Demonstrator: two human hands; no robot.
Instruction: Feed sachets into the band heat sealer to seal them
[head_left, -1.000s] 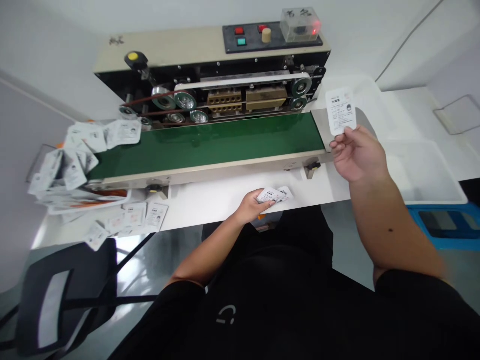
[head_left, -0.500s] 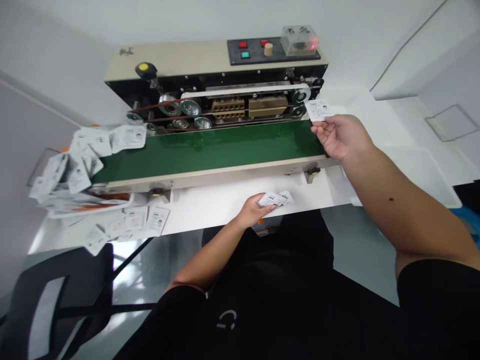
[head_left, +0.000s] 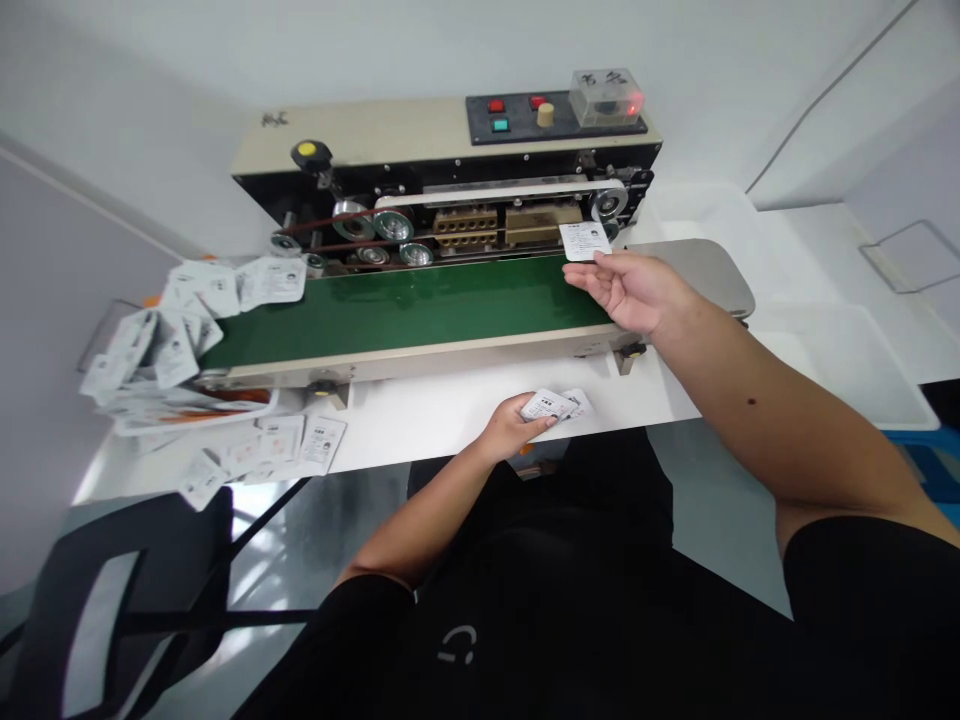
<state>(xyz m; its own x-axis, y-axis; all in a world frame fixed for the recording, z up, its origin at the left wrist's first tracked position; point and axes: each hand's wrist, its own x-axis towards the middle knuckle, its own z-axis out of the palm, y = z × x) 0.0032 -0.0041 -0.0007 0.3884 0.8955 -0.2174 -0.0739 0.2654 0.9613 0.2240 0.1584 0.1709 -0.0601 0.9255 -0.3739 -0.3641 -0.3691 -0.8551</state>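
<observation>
My right hand (head_left: 628, 292) is at the right part of the green conveyor belt (head_left: 420, 310). Its thumb and fingers pinch the lower edge of a white printed sachet (head_left: 586, 240), whose upper edge lies against the sealing machine's (head_left: 360, 135) rollers and heating blocks. Lower down, by the front edge of the white table, my left hand (head_left: 510, 428) is closed around a small fanned stack of similar sachets (head_left: 551, 405), the thumb on top.
Many sachets (head_left: 176, 345) are heaped at the belt's left end, over a white bin (head_left: 277, 402). Several more (head_left: 322, 445) lie on the table below it. White trays (head_left: 847, 350) stand at the right. A black chair (head_left: 172, 560) is at lower left.
My right hand has moved left along the belt with the sachet, uncovering the metal plate at the belt's right end. My left hand keeps its stack in nearly the same place.
</observation>
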